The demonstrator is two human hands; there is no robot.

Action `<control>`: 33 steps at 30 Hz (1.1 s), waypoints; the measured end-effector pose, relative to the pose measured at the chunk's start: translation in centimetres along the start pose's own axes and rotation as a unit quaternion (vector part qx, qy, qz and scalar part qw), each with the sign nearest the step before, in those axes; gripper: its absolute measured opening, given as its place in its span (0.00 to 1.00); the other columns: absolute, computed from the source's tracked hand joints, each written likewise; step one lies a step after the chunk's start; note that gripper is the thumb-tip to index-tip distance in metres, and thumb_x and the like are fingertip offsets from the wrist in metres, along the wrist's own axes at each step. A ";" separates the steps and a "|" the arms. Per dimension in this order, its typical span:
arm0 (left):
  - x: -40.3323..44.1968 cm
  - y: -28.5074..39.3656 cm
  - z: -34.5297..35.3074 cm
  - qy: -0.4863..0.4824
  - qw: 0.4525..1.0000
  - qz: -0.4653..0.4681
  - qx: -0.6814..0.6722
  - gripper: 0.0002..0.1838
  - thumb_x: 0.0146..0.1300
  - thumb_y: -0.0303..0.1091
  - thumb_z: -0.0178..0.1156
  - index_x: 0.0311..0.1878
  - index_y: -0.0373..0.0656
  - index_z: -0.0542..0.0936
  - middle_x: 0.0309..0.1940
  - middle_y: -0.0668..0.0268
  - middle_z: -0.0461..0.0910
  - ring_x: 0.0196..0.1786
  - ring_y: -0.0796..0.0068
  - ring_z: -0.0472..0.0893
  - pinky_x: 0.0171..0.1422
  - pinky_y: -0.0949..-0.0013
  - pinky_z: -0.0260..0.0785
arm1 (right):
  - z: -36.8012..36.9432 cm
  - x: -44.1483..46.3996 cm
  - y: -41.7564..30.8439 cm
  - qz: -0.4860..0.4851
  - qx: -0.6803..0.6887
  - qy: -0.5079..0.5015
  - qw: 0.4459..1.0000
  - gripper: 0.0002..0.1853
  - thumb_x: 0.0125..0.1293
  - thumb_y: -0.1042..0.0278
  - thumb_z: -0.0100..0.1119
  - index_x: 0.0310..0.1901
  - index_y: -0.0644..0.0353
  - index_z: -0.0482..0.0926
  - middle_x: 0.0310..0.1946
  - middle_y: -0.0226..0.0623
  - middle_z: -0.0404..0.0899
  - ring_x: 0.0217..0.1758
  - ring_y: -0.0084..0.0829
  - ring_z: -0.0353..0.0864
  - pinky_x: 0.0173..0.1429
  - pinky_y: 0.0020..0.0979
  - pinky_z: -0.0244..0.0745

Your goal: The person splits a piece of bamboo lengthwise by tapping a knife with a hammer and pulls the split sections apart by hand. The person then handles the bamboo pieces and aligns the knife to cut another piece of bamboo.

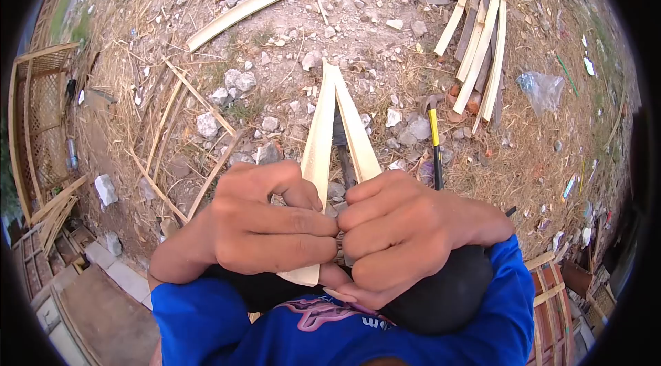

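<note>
Two pale bamboo strips meet at a point at their far ends and spread apart toward me. Around the left bamboo strip (pixel 318 145) my left hand (pixel 265 218) is closed, and the strip's near end shows below the fingers. My right hand (pixel 403 232) is closed on the right bamboo strip (pixel 358 142), whose near end is hidden under the fingers. The knuckles of both hands almost touch. Between the strips a dark tool (pixel 340 135) is partly visible on the ground.
A hammer (pixel 434 133) with a yellow and black handle lies right of the strips. Split bamboo pieces (pixel 482 42) are piled at the upper right, and a curved bamboo piece (pixel 261 2) lies upper left. Stones, thin sticks (pixel 165 125) and a plastic bag (pixel 542 90) are scattered about.
</note>
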State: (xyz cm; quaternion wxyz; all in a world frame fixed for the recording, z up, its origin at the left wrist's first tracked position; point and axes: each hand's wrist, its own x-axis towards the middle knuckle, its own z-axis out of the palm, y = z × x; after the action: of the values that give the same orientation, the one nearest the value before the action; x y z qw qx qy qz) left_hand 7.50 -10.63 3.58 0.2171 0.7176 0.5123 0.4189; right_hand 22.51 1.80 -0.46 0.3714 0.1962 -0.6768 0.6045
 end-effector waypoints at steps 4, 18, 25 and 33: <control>0.5 0.9 -0.6 -0.022 0.999 -0.044 0.006 0.05 0.45 0.31 0.72 0.27 0.43 0.88 0.30 0.68 0.87 0.30 0.75 0.77 0.36 0.72 0.80 | -0.9 -0.3 -0.5 0.017 -0.024 -0.067 0.997 0.11 0.58 0.73 0.68 0.23 0.55 0.74 0.17 0.24 0.65 0.18 0.26 0.69 0.21 0.32 0.59; 1.3 0.4 -0.4 -0.004 0.999 -0.037 0.005 0.05 0.47 0.33 0.70 0.25 0.43 0.87 0.29 0.66 0.87 0.29 0.75 0.75 0.37 0.72 0.79 | -1.5 -0.4 -0.5 0.019 -0.052 -0.049 0.997 0.03 0.54 0.75 0.67 0.27 0.59 0.81 0.14 0.25 0.67 0.16 0.27 0.72 0.19 0.33 0.63; 0.6 -0.1 -0.2 0.010 0.999 0.001 0.035 0.07 0.50 0.36 0.74 0.27 0.46 0.86 0.28 0.71 0.86 0.26 0.76 0.78 0.29 0.75 0.74 | -0.2 -0.2 -0.7 0.019 -0.009 -0.008 1.000 0.25 0.55 0.82 0.65 0.13 0.54 0.58 0.13 0.25 0.58 0.12 0.28 0.60 0.18 0.32 0.48; 0.1 0.4 -0.4 -0.008 0.998 -0.019 0.062 0.12 0.49 0.43 0.76 0.26 0.46 0.86 0.28 0.71 0.86 0.29 0.77 0.78 0.34 0.75 0.77 | -0.5 -0.8 -0.7 0.013 -0.010 -0.059 0.998 0.24 0.55 0.78 0.66 0.13 0.53 0.60 0.13 0.24 0.59 0.13 0.26 0.63 0.18 0.31 0.50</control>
State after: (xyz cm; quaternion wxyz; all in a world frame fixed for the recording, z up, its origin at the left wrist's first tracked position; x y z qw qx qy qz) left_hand 7.40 -10.78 4.15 0.1846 0.7232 0.5490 0.3763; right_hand 23.63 1.98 -0.57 0.3246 0.2186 -0.7063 0.5899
